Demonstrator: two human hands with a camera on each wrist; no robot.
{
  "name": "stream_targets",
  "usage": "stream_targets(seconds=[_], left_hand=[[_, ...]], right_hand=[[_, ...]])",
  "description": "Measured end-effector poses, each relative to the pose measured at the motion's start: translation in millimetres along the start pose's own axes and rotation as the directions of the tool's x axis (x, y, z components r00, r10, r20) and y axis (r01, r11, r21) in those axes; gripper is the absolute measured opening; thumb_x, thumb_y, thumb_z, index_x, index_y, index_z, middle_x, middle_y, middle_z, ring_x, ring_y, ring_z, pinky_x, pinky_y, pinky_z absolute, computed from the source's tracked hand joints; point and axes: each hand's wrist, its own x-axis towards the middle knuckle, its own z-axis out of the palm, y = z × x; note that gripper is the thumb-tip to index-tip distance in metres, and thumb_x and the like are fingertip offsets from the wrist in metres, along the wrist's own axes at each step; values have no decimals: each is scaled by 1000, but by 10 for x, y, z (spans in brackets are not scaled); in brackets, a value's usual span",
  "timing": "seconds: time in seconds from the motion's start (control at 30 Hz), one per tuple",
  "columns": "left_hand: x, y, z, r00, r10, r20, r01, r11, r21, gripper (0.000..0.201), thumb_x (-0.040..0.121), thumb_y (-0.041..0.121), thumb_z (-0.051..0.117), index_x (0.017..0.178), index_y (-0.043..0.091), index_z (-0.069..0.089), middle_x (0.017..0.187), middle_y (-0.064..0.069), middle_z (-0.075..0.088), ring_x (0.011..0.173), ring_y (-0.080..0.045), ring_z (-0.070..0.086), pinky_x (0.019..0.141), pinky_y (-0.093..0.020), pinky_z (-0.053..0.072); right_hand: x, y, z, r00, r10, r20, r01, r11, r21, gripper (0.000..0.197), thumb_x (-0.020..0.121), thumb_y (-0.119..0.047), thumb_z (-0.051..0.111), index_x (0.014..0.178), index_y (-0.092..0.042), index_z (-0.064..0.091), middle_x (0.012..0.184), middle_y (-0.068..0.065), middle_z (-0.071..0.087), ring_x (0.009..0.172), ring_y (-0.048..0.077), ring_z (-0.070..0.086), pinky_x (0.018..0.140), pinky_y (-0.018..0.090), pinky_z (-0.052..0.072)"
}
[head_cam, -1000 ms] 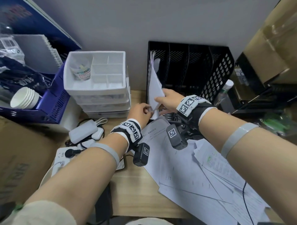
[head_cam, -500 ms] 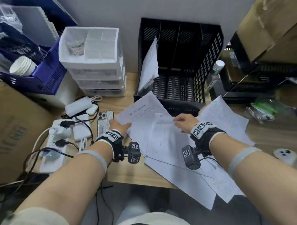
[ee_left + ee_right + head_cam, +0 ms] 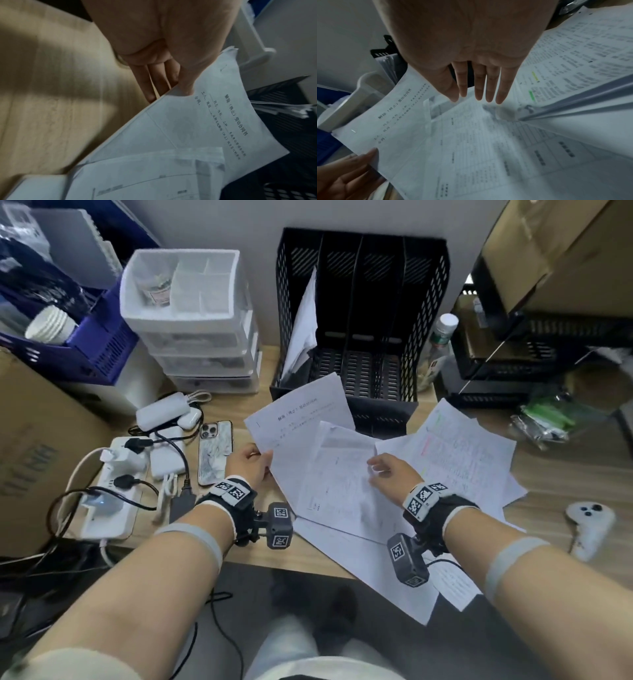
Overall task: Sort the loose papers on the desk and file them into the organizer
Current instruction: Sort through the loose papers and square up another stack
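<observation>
Black mesh four-slot organizer (image 3: 430, 313): papers (image 3: 303, 326) in leftmost slot only. Left hand (image 3: 248, 465) pinches a white printed sheet (image 3: 301, 412) (right hand (image 3: 394, 474) flat, fingers straight).

Organizer slots: the black mesh file organizer (image 3: 363, 313) holds white filed sheets (image 3: 303, 326) only in its leftmost slot; the other slots stand open.
Front of organizer: a raised printed sheet (image 3: 301, 419) overlaps its front lip.
Left flank: white stacked plastic drawers (image 3: 202, 337), marbled phone (image 3: 215, 457).
Right flank: white-capped bottle (image 3: 440, 344).
Open counter (image 3: 565, 484): right of the paper pile.
</observation>
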Motion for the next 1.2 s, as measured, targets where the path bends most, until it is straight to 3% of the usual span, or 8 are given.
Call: stream_targets(seconds=[0.27, 0.4, 0.5, 0.67, 0.77, 0.9, 1.1, 1.2], left_hand=[[-412, 800, -525, 983, 174, -60, -183, 961, -210, 37, 76, 32, 71, 109, 17, 63, 106, -19, 76, 98, -44, 72, 84, -65, 57], [-448, 1013, -857, 986, 167, -31, -168, 941, -295, 23, 71, 34, 74, 92, 28, 64, 113, -27, 71, 102, -46, 70, 90, -70, 52], [-500, 1172, -1013, 984, 174, 20, -157, 925, -345, 15, 89, 19, 64, 102, 20, 57, 112, -27, 71, 101, -43, 70, 91, -65, 53], [-234, 1141, -1211, 991, 126, 34, -104, 923, -371, 37, 89, 25, 64, 120, 8, 52, 92, -19, 61, 80, -29, 51, 67, -39, 46], [-186, 1119, -1174, 985, 157, 67, -131, 945, -298, 19, 99, 16, 58, 115, 5, 53, 83, -14, 63, 53, -20, 55, 44, -24, 47], [-76, 807, -920, 939, 75, 335, -27, 989, -148, 38, 88, 18, 72, 123, 8, 64, 119, -14, 73, 102, -36, 72, 96, -57, 54], [15, 428, -377, 885, -67, 461, 4, 991, 137, 31, 64, 37, 71, 89, 19, 75, 107, -16, 77, 99, -38, 74, 92, -59, 56], [97, 374, -162, 883, -60, 466, -53, 973, 225, 40, 66, 40, 73, 97, 15, 74, 111, -16, 76, 99, -37, 73, 94, -56, 56]], right_hand=[[50, -778, -175, 989, -137, -54, 143, 982, 124, 64, 84, -17, 70, 140, -18, 40, 139, 9, 51, 126, 26, 52, 105, 37, 44], [103, -1199, -153, 982, -186, 14, 181, 967, 178, 80, 81, -23, 76, 147, -17, 32, 149, 11, 43, 136, 26, 44, 110, 38, 39], [129, -1418, -76, 976, -197, 97, 166, 950, 263, 88, 80, -24, 78, 151, -15, 26, 149, 13, 42, 136, 26, 44, 105, 34, 42], [84, -1589, 107, 972, -201, 123, 135, 904, 405, 48, 83, -18, 74, 129, -16, 57, 114, 8, 68, 97, 17, 63, 70, 21, 48], [22, -1489, 170, 985, -157, 66, 119, 913, 389, 28, 86, -24, 70, 113, -18, 69, 105, 3, 74, 83, 17, 65, 57, 20, 47], [-134, -1292, 216, 988, -92, -127, 111, 982, 154, 32, 90, -19, 61, 121, -15, 66, 114, 1, 68, 105, 21, 61, 85, 26, 43], [-374, -750, 312, 989, 115, -89, -109, 992, 69, 15, 92, -13, 54, 102, -6, 63, 95, 8, 61, 90, 22, 55, 76, 29, 45], [-498, -246, 273, 949, 289, -124, -281, 956, 83, 23, 86, -13, 62, 108, -12, 64, 108, 12, 67, 88, 22, 59, 77, 30, 49]])
